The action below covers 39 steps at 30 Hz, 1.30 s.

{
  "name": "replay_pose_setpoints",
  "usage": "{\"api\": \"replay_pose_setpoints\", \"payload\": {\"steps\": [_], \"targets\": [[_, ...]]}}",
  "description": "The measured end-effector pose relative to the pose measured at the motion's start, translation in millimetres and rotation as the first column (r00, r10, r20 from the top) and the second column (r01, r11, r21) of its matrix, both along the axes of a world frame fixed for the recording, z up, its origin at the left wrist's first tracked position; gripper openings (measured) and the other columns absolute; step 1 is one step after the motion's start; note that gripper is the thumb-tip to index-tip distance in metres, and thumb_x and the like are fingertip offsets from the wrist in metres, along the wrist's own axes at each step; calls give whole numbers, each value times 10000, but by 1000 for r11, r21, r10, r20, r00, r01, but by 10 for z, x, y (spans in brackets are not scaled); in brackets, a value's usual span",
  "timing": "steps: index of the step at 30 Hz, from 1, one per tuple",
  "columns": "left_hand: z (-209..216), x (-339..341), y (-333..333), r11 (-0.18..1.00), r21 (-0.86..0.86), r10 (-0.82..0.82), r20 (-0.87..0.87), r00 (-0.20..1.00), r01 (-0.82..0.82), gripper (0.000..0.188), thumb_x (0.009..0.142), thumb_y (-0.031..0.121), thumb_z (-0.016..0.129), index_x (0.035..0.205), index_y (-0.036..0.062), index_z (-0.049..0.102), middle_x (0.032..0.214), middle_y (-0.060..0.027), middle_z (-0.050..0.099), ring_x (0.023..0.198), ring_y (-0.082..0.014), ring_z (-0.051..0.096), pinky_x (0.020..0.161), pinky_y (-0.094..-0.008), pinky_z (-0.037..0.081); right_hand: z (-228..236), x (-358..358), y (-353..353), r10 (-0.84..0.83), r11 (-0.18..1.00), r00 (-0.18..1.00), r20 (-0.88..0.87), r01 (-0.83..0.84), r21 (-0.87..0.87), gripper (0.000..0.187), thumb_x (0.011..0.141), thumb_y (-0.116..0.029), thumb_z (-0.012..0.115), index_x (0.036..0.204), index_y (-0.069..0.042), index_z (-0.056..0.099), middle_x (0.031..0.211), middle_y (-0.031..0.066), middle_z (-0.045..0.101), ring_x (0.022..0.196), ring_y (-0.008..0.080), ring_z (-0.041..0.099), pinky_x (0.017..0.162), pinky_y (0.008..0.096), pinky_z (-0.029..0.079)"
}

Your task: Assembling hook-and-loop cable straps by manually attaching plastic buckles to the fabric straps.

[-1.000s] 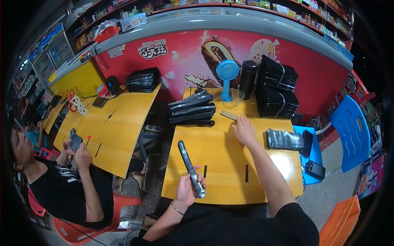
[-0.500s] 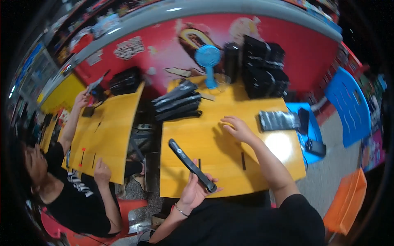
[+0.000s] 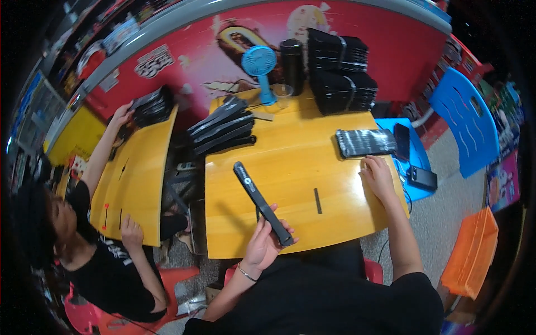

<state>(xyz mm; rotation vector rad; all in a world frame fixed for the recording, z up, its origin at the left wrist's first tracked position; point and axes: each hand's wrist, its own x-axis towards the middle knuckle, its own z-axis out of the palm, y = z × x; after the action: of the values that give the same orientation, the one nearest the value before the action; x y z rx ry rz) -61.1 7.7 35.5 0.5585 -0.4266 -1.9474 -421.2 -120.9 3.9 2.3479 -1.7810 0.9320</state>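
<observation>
Evidently the work is partway along: a flat black bar (image 3: 258, 195) with a hole near its lower end is in the left hand (image 3: 265, 244), fingers and thumb wrapped around that end, held tilted above the near left of the yellow worktop (image 3: 290, 173), neither set down nor bundled. The right hand (image 3: 378, 177) is released and holds nothing visible, its fingertips just beside the near edge of a glossy wrapped black pack (image 3: 365, 143); whether they touch cannot be told. Similar black pieces lie in a loose pile (image 3: 223, 131) at the far left, seemingly left to handle, whereas two banded black bundles (image 3: 343, 91), stacked at the far right, look finished. As for containers, the pack's wrapping encloses dark contents, a clear plastic cup (image 3: 283, 95) shows nothing distinguishable within, and the black tumbler (image 3: 292, 67) behind it hides its contents.
</observation>
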Motion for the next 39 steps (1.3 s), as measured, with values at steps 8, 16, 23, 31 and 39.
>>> {"api": "replay_pose_setpoints", "payload": {"steps": [8, 16, 23, 31, 39], "targets": [[-16, 194, 202, 993, -7, 119, 75, 990, -118, 441, 989, 197, 375, 1409, 156, 246, 1075, -102, 520, 1039, -225, 548, 892, -469, 492, -27, 153, -43, -32, 998, 999, 13, 31, 47, 153, 718, -115, 703, 773, -61, 571, 820, 86, 556, 826, 287, 524, 704, 413, 412], [-24, 190, 108, 995, 7, 101, 62, 993, -101, 448, 975, 119, 409, 1399, 173, 275, 1093, -98, 529, 1063, -224, 550, 920, -452, 486, 64, 312, 451, -1, 990, 1000, 4, 1, 141, 142, 729, -50, 671, 794, -20, 548, 793, 129, 545, 793, 312, 512, 703, 400, 424], [47, 140, 52, 996, -24, 83, -1, 997, -83, 506, 984, 177, 397, 1438, 218, 178, 1122, -110, 536, 1103, -294, 556, 867, -418, 523, 259, 680, 660, -167, 957, 863, 477, 27, 287, 106, 851, -4, 524, 955, 10, 540, 750, 133, 571, 686, 243, 579, 632, 339, 456], [93, 195, -33, 980, -79, 184, -8, 983, -184, 503, 958, 87, 445, 1409, 156, 235, 1135, -121, 536, 1122, -308, 547, 888, -429, 522, 777, 1674, 816, 339, 877, 773, 535, -465, 116, 321, 835, 103, 447, 1094, -7, 601, 744, 92, 628, 670, 142, 598, 631, 241, 453], [217, 234, -116, 920, -137, 381, 87, 920, -368, 458, 923, 40, 502, 1336, 119, 318, 1115, -130, 545, 1110, -282, 562, 822, -385, 560, 930, 2190, 1043, 294, 768, 599, 745, -612, 188, 350, 904, -9, 480, 1250, -33, 525, 837, 112, 649, 734, 184, 637, 663, 286, 477]]}}
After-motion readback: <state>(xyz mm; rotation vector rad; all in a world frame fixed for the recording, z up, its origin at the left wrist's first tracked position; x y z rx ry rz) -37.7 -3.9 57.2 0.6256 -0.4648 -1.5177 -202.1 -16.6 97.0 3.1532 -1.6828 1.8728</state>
